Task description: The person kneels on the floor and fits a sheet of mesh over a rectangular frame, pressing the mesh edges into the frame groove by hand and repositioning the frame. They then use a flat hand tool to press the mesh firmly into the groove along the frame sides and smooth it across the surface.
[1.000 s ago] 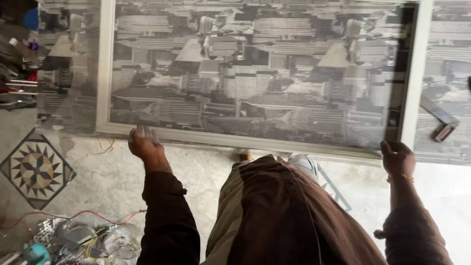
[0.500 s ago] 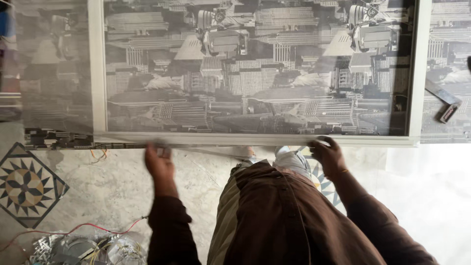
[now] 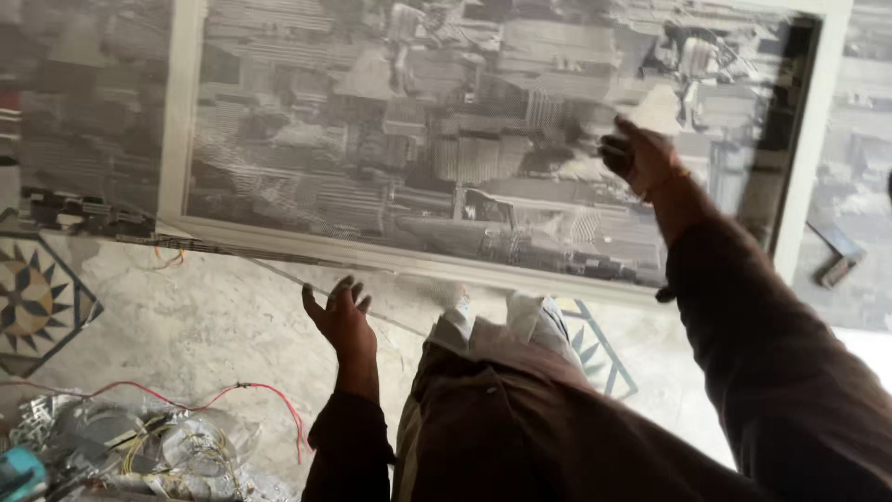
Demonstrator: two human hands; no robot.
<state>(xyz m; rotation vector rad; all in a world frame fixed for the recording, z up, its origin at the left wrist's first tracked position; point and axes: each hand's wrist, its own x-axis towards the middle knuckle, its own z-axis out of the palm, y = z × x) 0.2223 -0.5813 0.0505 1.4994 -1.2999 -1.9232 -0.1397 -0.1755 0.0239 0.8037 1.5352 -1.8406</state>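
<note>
A large white-framed panel point(image 3: 390, 256) lies across the upper part of the head view, its grey reflective sheet showing a picture of buildings. My left hand point(image 3: 341, 321) hovers over the pale floor just below the panel's lower edge, palm up, fingers spread, holding nothing. My right hand point(image 3: 639, 158) is raised over the right part of the sheet, fingers loosely curled and empty; I cannot tell whether it touches the surface. Both arms wear dark brown sleeves. My shoes point(image 3: 506, 319) stand close to the frame's lower edge.
A star-patterned floor tile point(image 3: 32, 299) sits at the left and another point(image 3: 599, 349) near my feet. Tangled wires in clear plastic point(image 3: 149, 446) with a red cable point(image 3: 269, 395) lie at the lower left. A metal tool point(image 3: 836, 258) rests at the right.
Both hands have left the panel's lower frame edge. The left hand has drawn back over the floor; the right has swung in from the right corner and up over the sheet.
</note>
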